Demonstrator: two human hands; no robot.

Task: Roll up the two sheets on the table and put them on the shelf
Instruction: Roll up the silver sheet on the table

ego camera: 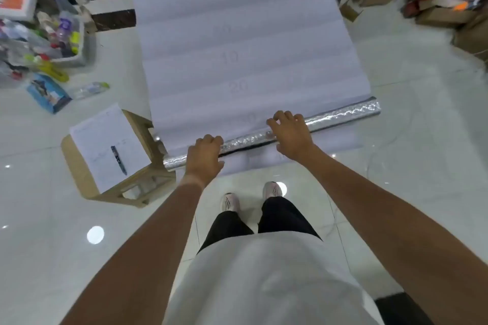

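Head view: you are early in rolling the first sheet.
Your left hand (204, 152) and right hand (290, 134) curl over the silver foil roll (343, 115) near the white sheet's (237, 47) close edge on the counter (340, 141); next, roll it away evenly.

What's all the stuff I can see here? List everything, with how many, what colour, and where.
sheet: one seen for certain, pale white with faint numbers, spread out ahead
silver roll: one, shiny foil, the sheet's rolled near edge
stool: one, tan, left of the roll
paper: one sheet, white, on the stool
pen: one, dark, lying on the paper
bin: one, grey, far left, full of mixed coloured items
blue packet: one, on the floor by the bin
cardboard boxes: several, brown, far right
floor: white glossy tiles
shoes: two, pale, below the roll
left hand: one, on the roll
right hand: one, on the roll
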